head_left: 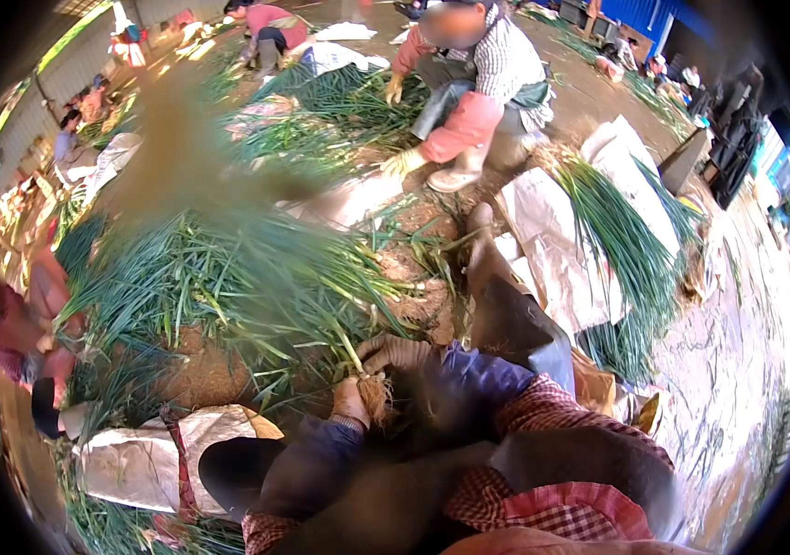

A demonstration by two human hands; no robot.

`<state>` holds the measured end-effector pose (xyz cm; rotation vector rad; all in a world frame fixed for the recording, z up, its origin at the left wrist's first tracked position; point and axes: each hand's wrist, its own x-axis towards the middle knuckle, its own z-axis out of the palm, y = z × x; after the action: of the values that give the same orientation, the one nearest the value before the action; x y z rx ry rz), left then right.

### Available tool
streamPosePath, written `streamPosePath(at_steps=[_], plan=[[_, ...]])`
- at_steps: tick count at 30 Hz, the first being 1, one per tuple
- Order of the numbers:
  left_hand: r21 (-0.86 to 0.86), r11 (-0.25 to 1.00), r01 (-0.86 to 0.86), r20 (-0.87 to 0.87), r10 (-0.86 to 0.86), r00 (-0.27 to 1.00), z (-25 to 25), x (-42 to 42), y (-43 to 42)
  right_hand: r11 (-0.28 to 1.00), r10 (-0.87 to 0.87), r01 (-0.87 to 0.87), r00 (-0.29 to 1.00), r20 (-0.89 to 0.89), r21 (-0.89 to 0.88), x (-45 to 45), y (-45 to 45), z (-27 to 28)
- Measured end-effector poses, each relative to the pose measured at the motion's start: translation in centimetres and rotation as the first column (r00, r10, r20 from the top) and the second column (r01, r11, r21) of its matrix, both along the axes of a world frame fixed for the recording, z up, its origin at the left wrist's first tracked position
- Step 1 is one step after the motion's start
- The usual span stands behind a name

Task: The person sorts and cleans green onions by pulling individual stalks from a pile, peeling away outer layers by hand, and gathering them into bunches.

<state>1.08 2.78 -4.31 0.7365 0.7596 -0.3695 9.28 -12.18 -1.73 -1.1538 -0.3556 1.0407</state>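
Low in the middle, my left hand [350, 403] is closed around the pale stems of a green leafy plant [347, 350], whose brown roots [375, 398] hang beside the fingers. My right hand [397, 354] wears a dirty glove and touches the same plant from the right, just above the roots. Its fingers are bent around the stem base. The leaves run up and left into a big heap of green plants [219, 268]. Both forearms have dark blue sleeves.
A person [483, 83] in yellow gloves crouches ahead; another [11, 314] sits at the left. White sacks lie at the lower left [131, 462] and right [552, 240], the right one beside a long green bundle [626, 250]. A blur covers the upper left.
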Motion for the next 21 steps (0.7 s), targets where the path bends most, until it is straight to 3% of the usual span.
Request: streamPosePath(at_steps=[1,2,3,5,7,9,13,18,20,21], plan=[[-0.074,0.996,-0.043,0.062,0.048,0.997,0.5,0.1,-0.2,0.991,0.030,-0.010,0.988,0.151,-0.133,0.4,0.2,-0.3],[-0.149,0.986,-0.079,0.121,0.098,0.988,1.5,0.0,-0.3,0.985,-0.044,0.081,0.971,0.233,-0.151,0.1,0.9,-0.2],[-0.148,0.985,-0.093,0.130,0.113,0.985,2.2,-0.2,-0.4,0.987,-0.029,0.067,0.970,0.242,-0.149,0.3,0.8,0.1],[-0.270,0.946,-0.181,0.229,0.246,0.942,3.0,-0.6,-0.3,0.942,0.035,0.093,0.928,0.370,-0.324,0.4,0.3,1.1],[-0.267,0.960,-0.082,0.216,0.143,0.966,0.3,0.1,0.7,0.937,0.040,0.127,0.886,0.462,-0.326,0.3,0.3,0.2],[-0.109,0.987,0.116,0.115,-0.103,0.988,1.5,0.2,0.3,0.933,0.093,0.191,0.693,0.715,-0.306,0.1,-0.1,0.3],[-0.149,0.986,0.072,0.022,-0.070,0.997,0.5,0.1,-0.3,0.882,0.150,0.277,0.601,0.785,-0.381,-0.8,-0.3,-1.7],[-0.150,0.989,-0.003,0.089,0.016,0.996,-0.1,0.3,-0.4,0.814,0.244,0.329,0.554,0.796,-0.479,-1.1,-0.9,-2.6],[-0.025,0.999,0.047,0.236,-0.040,0.971,1.4,0.4,-0.1,0.714,0.463,0.281,0.497,0.734,-0.641,-1.4,-1.8,-4.2],[0.010,0.999,0.047,0.418,-0.047,0.907,2.6,0.6,0.3,0.673,0.527,0.268,0.480,0.701,-0.689,-1.6,-2.4,-5.3]])
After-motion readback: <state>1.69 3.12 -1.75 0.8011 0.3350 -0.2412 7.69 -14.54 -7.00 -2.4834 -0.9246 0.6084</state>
